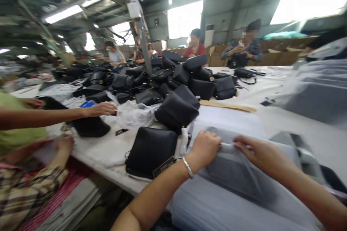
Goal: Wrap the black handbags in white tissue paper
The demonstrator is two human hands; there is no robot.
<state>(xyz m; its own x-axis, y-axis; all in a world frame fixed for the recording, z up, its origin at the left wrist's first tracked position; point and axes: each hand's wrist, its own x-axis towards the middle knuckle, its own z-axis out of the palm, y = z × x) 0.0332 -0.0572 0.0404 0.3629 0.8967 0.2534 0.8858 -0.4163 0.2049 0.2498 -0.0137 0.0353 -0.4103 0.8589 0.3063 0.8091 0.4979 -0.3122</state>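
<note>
Plastic bag (244, 162): translucent, lying on a pale stack of plastic (195, 205); a dark flat shape (230, 184) shows through it, too veiled to identify.
Bag from fingers: its far edge is gathered between the left hand (206, 148) and the right hand (251, 149), the body spreading from there toward the near side.
Long axis: the dark shape slants from beneath the left hand down toward the right forearm.
Left fingers: curled and clamped on the gathered edge; a silvery bangle (187, 168) circles the wrist.
Right fingers: pinched on the same edge; both hands touch the bag, so neither is nearer.
Left of the hands: a black handbag (153, 148), a lettered tag (164, 167) at its near corner.
Tabletop (287, 112): white, bearing a heap of black handbags (173, 79) beyond the hands and, right, a blurred grey stack (320, 94).
Left side: a co-worker's hand (101, 109) reaches to crumpled clear plastic (135, 113).
Room: a workshop with seated co-workers (193, 48) across the tabletop, cardboard boxes (273, 54), bright windows (185, 20).
</note>
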